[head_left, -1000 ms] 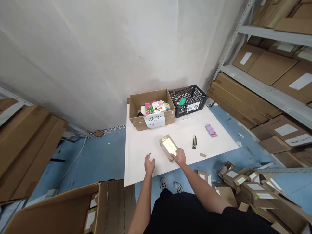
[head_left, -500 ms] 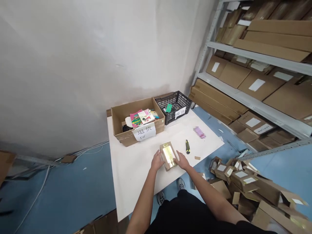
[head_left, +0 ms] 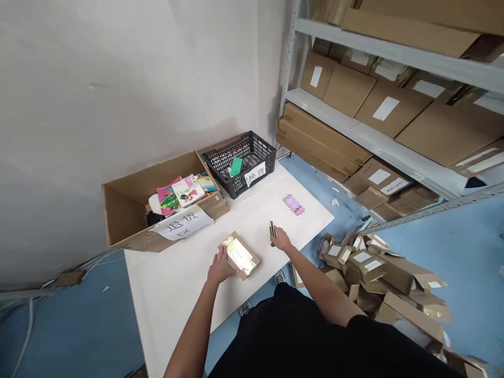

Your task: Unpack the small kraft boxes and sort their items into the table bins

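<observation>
A small cardboard box with a shiny taped label lies on the white table. My left hand holds it by its left side, fingers on the far corner and thumb along the near edge. To the right, my right hand has its fingers closed on a black and yellow utility knife, which is still at table level. Whether the blade is out cannot be made out.
Behind the box stand an open carton of books and a black plastic crate with a green packet. A blurred purple item lies at right. Opened boxes heap on the floor beside a loaded shelf rack.
My right hand has left the box and closed on the utility knife. The box is turned, with my left hand still on it. My view has swung to the right.
</observation>
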Demonstrator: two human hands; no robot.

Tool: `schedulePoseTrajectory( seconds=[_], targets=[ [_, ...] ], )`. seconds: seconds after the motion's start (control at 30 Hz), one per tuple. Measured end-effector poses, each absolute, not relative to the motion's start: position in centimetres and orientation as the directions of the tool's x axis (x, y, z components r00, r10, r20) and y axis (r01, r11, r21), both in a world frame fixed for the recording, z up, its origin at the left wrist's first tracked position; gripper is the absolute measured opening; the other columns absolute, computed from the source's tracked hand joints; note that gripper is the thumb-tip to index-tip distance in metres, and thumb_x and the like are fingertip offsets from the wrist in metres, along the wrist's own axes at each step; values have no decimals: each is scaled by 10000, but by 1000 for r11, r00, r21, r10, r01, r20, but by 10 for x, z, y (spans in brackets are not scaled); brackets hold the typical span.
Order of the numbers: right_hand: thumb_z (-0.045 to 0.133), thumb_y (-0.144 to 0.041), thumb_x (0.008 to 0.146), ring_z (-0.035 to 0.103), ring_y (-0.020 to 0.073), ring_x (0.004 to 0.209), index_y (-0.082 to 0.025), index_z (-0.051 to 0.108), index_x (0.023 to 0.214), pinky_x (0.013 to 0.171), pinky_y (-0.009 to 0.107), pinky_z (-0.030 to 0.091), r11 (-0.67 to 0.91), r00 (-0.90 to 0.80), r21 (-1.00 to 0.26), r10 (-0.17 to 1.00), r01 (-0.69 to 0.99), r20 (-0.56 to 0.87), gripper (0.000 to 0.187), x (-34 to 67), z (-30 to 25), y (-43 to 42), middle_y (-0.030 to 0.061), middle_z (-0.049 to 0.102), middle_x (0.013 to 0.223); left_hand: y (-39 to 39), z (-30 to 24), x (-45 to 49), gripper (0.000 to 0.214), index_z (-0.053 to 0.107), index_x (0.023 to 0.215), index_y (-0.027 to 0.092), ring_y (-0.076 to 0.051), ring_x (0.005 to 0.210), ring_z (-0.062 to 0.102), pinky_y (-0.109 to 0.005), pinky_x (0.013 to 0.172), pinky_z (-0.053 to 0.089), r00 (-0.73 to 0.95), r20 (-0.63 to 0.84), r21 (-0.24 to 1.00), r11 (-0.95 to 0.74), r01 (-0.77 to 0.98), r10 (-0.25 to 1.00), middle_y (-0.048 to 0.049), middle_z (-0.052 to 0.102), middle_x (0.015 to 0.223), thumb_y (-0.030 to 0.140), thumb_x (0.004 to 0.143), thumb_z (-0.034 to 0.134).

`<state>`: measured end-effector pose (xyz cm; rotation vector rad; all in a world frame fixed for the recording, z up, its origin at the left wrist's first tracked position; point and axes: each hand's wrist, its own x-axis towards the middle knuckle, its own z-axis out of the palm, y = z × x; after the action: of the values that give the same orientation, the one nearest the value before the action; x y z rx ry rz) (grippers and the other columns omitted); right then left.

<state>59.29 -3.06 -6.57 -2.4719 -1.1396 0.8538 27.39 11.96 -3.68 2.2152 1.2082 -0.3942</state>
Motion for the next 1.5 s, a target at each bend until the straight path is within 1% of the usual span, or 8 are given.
schedulePoseTrajectory(
  seconds=[0.27,0.4,0.5,0.63,0.77,1.0,1.33,1.5],
  targets=[
    [618,-328,973,596,292,1318,-165,342,1605,1058,348,458,-775,522,-367,623,515,-583,709,618,-112,-1,192,573,1450,94,-35,303,1384,-31,1704,291,-469,1601,191,-532,1156,438,330,-653,230,-237,944,681,-109,-66,1790,469,669,870],
    [608,-215,962,679,274,1193,-146,403,1521,959,331,499,-811,506,-331,567,483,-650,600,612,-121,20,190,650,1345,96,-35,302,1408,-43,1702,309,-493,1589,206,-547,1134,447,301,-709,222,-203,954,638,-112,-134,1780,486,649,875],
    [586,-181,966,708,249,1119,-177,386,1522,925,312,506,-743,416,-427,653,515,-633,591,601,-111,37,135,708,1272,96,-42,300,1433,-52,1702,310,-490,1556,300,-530,1100,474,300,-719,236,-186,954,628,-122,-171,1770,484,633,886],
    [495,-282,1039,707,257,1097,-209,224,1629,927,324,510,-511,268,-632,855,582,-444,653,566,-72,60,103,725,1278,94,-54,299,1438,-8,1709,309,-440,1420,520,-468,1038,519,305,-695,271,-155,950,651,-118,-208,1754,466,596,890],
    [432,-292,1066,706,255,1086,-269,119,1687,914,320,503,-266,25,-689,941,674,-339,695,516,-33,72,81,714,1313,92,-60,303,1468,61,1711,312,-438,1370,563,-460,1016,534,278,-683,278,-111,954,676,-101,-249,1742,470,532,919],
    [561,-130,922,723,285,1064,-280,231,1682,849,326,499,-250,-22,-454,857,855,-514,842,463,-19,69,106,755,1173,94,-55,308,1381,136,1705,326,-466,1383,528,-522,1023,533,314,-694,288,-151,946,648,-95,-209,1760,452,569,911],
    [809,-309,800,707,355,1162,-272,265,1672,925,401,517,-316,118,-264,815,911,-568,1029,448,-11,39,164,750,1225,93,-57,309,1449,202,1690,385,-497,1410,475,-568,1042,501,346,-623,397,-98,913,701,-41,-140,1780,474,457,957],
    [724,-380,862,713,372,1143,-273,394,1606,880,427,539,-331,154,-192,780,924,-606,821,448,2,2,181,744,1246,95,-52,309,1438,128,1701,369,-494,1443,416,-580,1082,451,385,-605,379,-172,909,697,-46,-109,1792,487,513,931]
  ],
)
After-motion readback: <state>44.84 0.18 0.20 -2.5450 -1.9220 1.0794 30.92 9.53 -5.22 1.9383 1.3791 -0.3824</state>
